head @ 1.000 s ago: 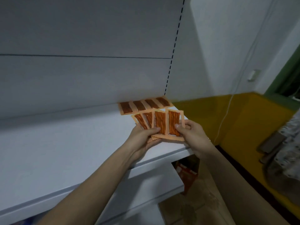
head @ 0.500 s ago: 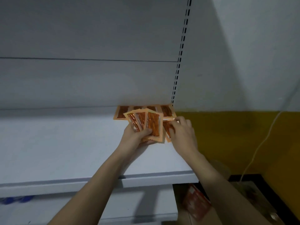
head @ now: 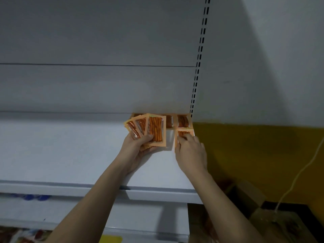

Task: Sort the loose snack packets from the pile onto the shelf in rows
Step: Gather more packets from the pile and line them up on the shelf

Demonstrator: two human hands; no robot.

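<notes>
My left hand (head: pixel 138 146) grips a fanned bunch of orange snack packets (head: pixel 155 130) above the white shelf (head: pixel 61 155), thumb across their fronts. My right hand (head: pixel 190 151) lies over a single orange packet (head: pixel 184 133) at the shelf's right end, fingertips pressing it down onto the board. Behind both, a row of the same packets (head: pixel 182 121) lies flat along the shelf's back wall, partly hidden by the fan.
A slotted upright (head: pixel 198 67) rises at the shelf's right edge beside a white and yellow wall (head: pixel 254 146). Lower shelves (head: pixel 140 214) sit below. Cardboard boxes (head: pixel 245 195) and a white cable (head: pixel 301 169) are at the lower right.
My right hand has drawn one packet out of the fan and brought it down onto the shelf's right end. The view has shifted, and the fan in my left hand holds fewer packets.
</notes>
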